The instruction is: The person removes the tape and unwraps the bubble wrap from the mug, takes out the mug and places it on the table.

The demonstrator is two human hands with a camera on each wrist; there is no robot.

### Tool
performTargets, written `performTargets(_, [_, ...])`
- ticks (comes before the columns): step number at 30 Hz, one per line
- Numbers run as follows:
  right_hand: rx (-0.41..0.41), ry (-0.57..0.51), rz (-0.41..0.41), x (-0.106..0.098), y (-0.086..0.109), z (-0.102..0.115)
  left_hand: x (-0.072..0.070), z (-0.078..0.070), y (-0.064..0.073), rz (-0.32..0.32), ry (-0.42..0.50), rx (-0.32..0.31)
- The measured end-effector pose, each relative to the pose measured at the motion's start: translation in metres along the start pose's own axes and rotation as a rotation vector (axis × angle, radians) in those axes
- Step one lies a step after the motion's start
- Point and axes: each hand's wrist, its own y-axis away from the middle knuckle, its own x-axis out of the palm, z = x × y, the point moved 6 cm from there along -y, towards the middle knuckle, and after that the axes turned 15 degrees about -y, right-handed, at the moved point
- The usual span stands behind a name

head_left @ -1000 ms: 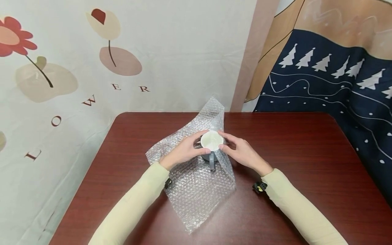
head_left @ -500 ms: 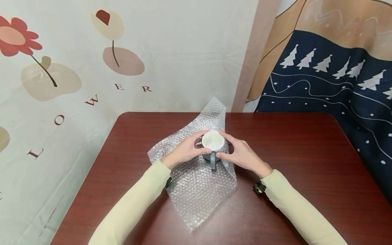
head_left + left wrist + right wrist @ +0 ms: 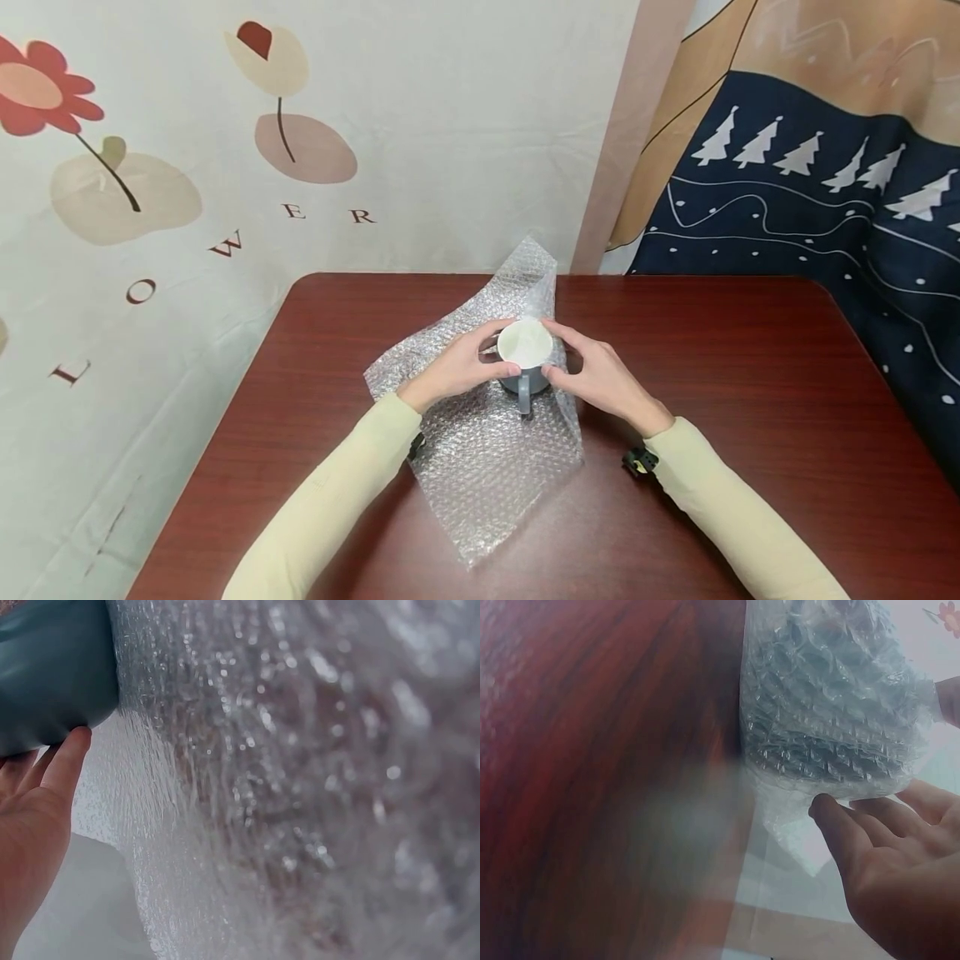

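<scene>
A grey-blue mug (image 3: 514, 382) with a pale inside stands upright on a sheet of bubble wrap (image 3: 480, 492), its handle (image 3: 524, 395) towards me. My left hand (image 3: 457, 364) holds the mug's left side, thumb near the front rim. The left wrist view shows its fingers (image 3: 67, 761) against the bare mug wall. My right hand (image 3: 596, 371) curves round the right side, where a flap of wrap lies against the mug. In the right wrist view its fingers (image 3: 840, 829) touch this wrapped side, and the wrap hides the mug wall there.
The bubble wrap lies on a reddish-brown table (image 3: 712, 358), one corner reaching the far edge and another pointing towards me. Behind the table hang a pale flower-print cloth (image 3: 450, 150) and a navy cloth with white trees (image 3: 787, 217).
My right thumb moves down towards the mug's front, then back up and right. The wrap flap at the mug's front right has shifted rightward, showing more mug wall. My left hand keeps its hold.
</scene>
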Motion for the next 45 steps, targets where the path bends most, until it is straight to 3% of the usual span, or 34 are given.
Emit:
performTargets(10, [0.019,-0.07,0.001,-0.005,0.002,-0.001,-0.001,-0.001,0.0,-0.006,-0.014,0.001])
performTargets(17, [-0.011,-0.076,-0.02,-0.012,0.004,0.001,-0.001,-0.003,0.0,-0.013,-0.001,0.01])
performTargets(35, [-0.056,0.048,-0.166,-0.041,0.012,0.009,-0.003,-0.006,0.001,-0.014,-0.008,-0.008])
performTargets(45, [-0.192,0.221,-0.176,-0.053,0.022,0.012,-0.003,-0.007,0.002,-0.013,-0.006,-0.005])
